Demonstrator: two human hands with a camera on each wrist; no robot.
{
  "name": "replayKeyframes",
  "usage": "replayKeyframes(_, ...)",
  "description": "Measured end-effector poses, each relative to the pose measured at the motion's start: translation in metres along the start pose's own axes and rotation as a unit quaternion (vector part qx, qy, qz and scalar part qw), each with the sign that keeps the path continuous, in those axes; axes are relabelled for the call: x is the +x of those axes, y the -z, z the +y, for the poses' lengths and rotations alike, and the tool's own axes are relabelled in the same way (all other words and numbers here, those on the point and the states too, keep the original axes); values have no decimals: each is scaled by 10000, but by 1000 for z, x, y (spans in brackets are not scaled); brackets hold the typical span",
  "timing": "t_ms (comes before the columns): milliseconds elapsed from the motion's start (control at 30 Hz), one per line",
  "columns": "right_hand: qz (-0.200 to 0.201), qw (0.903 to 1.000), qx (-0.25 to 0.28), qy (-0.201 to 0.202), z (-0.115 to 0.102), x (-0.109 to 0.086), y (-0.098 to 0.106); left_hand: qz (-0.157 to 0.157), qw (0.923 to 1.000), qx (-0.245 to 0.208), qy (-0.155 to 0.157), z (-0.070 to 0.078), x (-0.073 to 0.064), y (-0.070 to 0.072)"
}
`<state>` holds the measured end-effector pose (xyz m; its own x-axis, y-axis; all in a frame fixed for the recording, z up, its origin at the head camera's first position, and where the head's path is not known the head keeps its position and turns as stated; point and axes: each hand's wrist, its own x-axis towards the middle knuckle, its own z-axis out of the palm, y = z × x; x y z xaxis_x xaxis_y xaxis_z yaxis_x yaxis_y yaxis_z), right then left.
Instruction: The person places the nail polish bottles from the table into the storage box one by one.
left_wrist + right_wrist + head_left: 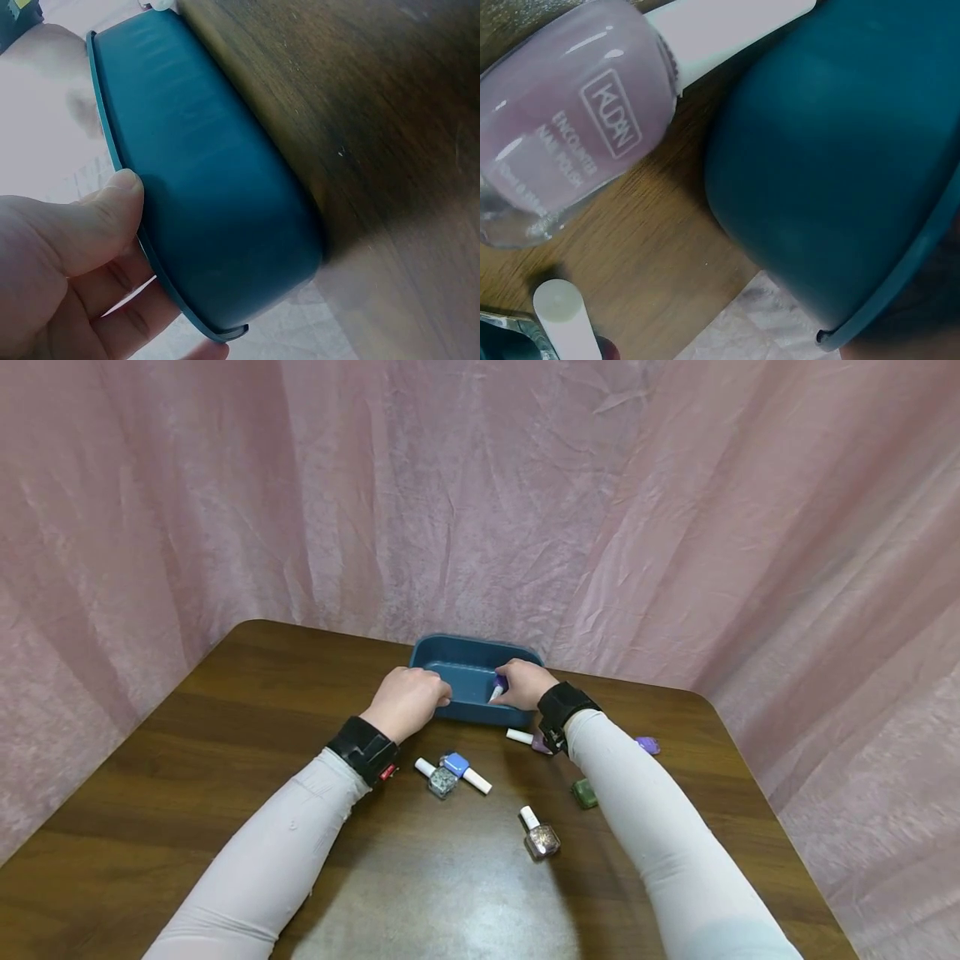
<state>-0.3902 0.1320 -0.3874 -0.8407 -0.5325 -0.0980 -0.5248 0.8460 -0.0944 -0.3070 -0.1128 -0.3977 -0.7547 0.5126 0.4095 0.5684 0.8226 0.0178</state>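
A teal plastic bin (pixel 487 713) stands near the table's far edge. My left hand (pixel 408 700) pinches its near rim at the left; in the left wrist view the thumb (pixel 120 196) presses the outer wall, with the fingers behind the rim. Over the bin's right end, my right hand (pixel 527 683) holds a dark purple nail polish bottle (pixel 501 681) with a white cap, tilted down inside the bin. Just outside the bin, below the right wrist, lies a mauve nail polish bottle (pixel 577 120). The right hand's fingers are mostly hidden behind the bin in the right wrist view.
On the brown table (pixel 225 710) lie more nail polish bottles: a blue one (pixel 455 764) against a silver glitter one (pixel 442 782), a gold-brown glitter one (pixel 542 842), a green one (pixel 584 793) and a purple one (pixel 647 745) partly behind the right arm. A pink curtain (pixel 480 510) hangs behind.
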Motion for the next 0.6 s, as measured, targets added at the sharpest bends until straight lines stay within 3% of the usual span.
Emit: replayKeyframes(600,-330,9994,59,-24,-1,5,-3,-84,9999,-62,101,2,-2,-1)
